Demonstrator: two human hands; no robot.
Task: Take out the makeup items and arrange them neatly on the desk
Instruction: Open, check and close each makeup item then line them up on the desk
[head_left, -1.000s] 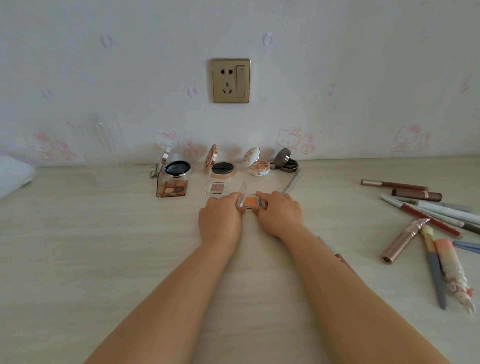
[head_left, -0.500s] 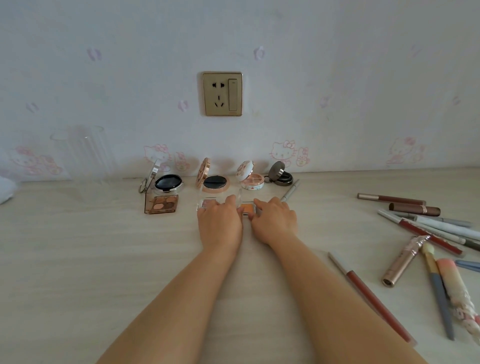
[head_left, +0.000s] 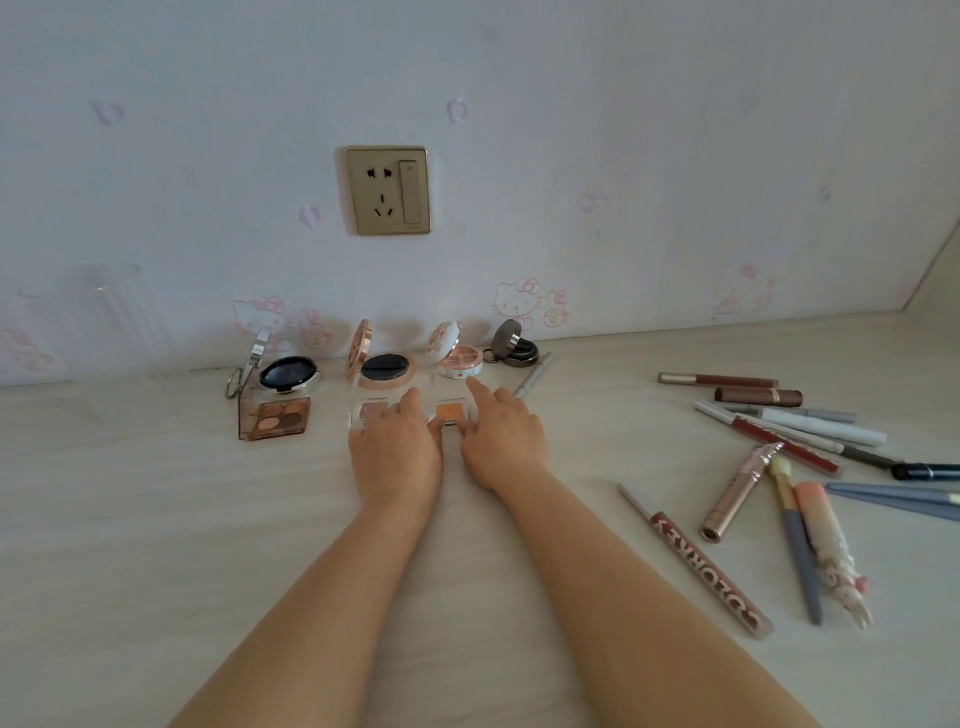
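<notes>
We see a pale wood table (head_left: 156, 519) against a wall with a socket (head_left: 388, 190); open compacts stand in a row by the wall; the orange blush pan (head_left: 450, 413) lies between both hands; left hand (head_left: 395, 454) and right hand (head_left: 501, 441) touch its sides, fingers (head_left: 474, 388) loosely extended, not gripping; lip glosses (head_left: 779, 431) lie scattered at right.
</notes>
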